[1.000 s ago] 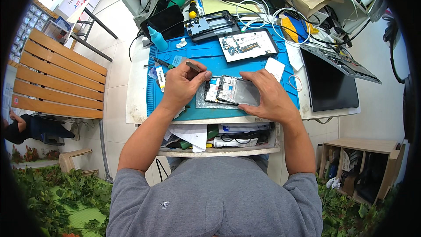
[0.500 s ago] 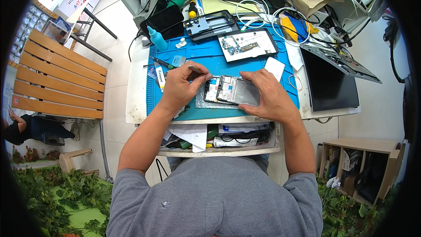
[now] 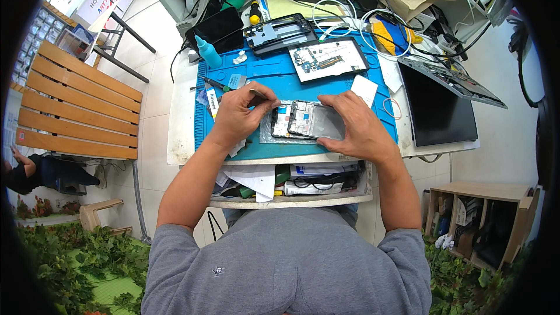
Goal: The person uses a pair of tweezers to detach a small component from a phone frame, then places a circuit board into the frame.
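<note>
White surface (image 3: 182,140), blue mat (image 3: 280,151) on it under the fingers of left hand (image 3: 242,111) and right hand (image 3: 359,128). Beyond the fingers: board tray (image 3: 352,58), black housing (image 3: 280,35). Left of left fingers: blue bottle (image 3: 210,53); farther left, off the surface, slatted bench (image 3: 81,102). Right of right fingers: black screen (image 3: 440,122); farther right and down, wood shelf (image 3: 496,193).

Surface's near edge sits just below right fingers; drawer (image 3: 291,203) with papers (image 3: 259,179) sticks out past it. Bare mat strip between left fingers and tray gives room that way; white card (image 3: 366,88) just beyond right fingers.

Phone frame (image 3: 302,118) is at right fingers, overlapping second frame (image 3: 280,122) toward left fingers; clear sheet (image 3: 265,136) underneath. Long axis runs left-right, right end slightly nearer the person; board end points to left fingers.

Right fingers clamped across its long edges. Left fingers pinched together on thin tool (image 3: 256,93), tip hard to see.
</note>
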A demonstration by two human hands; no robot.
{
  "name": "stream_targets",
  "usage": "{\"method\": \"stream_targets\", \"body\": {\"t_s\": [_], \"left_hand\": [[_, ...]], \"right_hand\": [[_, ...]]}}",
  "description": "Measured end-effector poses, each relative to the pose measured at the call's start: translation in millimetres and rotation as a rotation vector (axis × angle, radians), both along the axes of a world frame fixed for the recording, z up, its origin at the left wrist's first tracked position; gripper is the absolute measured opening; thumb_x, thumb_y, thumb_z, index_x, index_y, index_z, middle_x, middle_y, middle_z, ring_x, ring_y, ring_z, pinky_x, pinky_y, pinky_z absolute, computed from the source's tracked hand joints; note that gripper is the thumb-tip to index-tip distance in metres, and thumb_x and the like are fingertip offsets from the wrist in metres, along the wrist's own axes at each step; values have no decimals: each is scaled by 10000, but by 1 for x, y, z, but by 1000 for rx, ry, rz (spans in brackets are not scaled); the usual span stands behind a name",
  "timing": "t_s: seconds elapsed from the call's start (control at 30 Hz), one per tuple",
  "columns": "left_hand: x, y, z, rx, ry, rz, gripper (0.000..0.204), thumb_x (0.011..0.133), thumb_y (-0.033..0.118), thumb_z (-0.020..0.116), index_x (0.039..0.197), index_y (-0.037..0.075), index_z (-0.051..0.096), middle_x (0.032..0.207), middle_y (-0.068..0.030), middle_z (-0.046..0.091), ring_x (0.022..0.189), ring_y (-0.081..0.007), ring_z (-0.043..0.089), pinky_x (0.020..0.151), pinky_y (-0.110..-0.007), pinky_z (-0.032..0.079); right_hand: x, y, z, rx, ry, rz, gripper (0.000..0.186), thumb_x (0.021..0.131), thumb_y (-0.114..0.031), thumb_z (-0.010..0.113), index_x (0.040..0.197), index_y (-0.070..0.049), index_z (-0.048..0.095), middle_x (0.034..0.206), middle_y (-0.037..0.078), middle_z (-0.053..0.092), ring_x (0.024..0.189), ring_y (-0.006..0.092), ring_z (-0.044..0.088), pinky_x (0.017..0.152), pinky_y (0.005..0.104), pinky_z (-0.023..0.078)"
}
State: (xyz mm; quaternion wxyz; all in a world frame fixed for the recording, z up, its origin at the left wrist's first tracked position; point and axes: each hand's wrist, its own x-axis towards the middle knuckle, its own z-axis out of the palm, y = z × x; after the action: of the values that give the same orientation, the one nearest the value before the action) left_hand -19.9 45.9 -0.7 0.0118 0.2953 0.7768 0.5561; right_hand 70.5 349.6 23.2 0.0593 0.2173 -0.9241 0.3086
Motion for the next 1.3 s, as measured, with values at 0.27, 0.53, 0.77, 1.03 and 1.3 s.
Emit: {"method": "stream_targets", "body": {"t_s": [0.27, 0.53, 0.77, 1.03, 1.3], "left_hand": [[-1, -6, 2, -14, -26, -50, 141, 1001, -80, 815, 1070, 30, 759, 1051, -84, 840, 1010, -172, 822, 978, -345, 682], [-5, -14, -2, 37, -84, -69, 133, 1010, -86, 804, 1076, 13, 745, 1067, -101, 831, 1040, -178, 817, 978, -348, 681], [-15, -23, -15, 119, -140, -60, 159, 1042, -55, 798, 1125, 7, 677, 1063, -117, 804, 1036, -192, 812, 998, -375, 676], [-15, -21, -13, 151, -146, -23, 143, 1073, 12, 796, 1156, 18, 680, 1073, -96, 793, 1026, -185, 810, 958, -358, 680], [-11, -19, 3, 102, -254, 10, 187, 1080, 84, 817, 1176, 13, 672, 1071, -65, 779, 1006, -181, 829, 898, -329, 696]], "right_hand": [[-1, -1, 3, 22, -4, 9, 823, 766, -230, 968, 1484, 7, 643, 1328, 195, 729, 1261, 384, 642, 1130, 482, 533], [-1, -2, 3, 29, 20, 14, 848, 744, -186, 994, 1494, -9, 639, 1313, 172, 729, 1249, 370, 651, 1106, 475, 544], [-2, -3, 5, 35, -8, 12, 820, 759, -203, 974, 1480, 6, 646, 1338, 194, 735, 1268, 380, 646, 1129, 475, 541], [-2, -4, 7, 41, 4, 17, 799, 767, -217, 966, 1469, 0, 651, 1295, 190, 729, 1242, 387, 642, 1119, 478, 537], [-4, -4, 14, 124, 8, 44, 862, 776, -298, 988, 1507, -17, 628, 1411, 195, 700, 1303, 400, 637, 1162, 500, 507]]}}
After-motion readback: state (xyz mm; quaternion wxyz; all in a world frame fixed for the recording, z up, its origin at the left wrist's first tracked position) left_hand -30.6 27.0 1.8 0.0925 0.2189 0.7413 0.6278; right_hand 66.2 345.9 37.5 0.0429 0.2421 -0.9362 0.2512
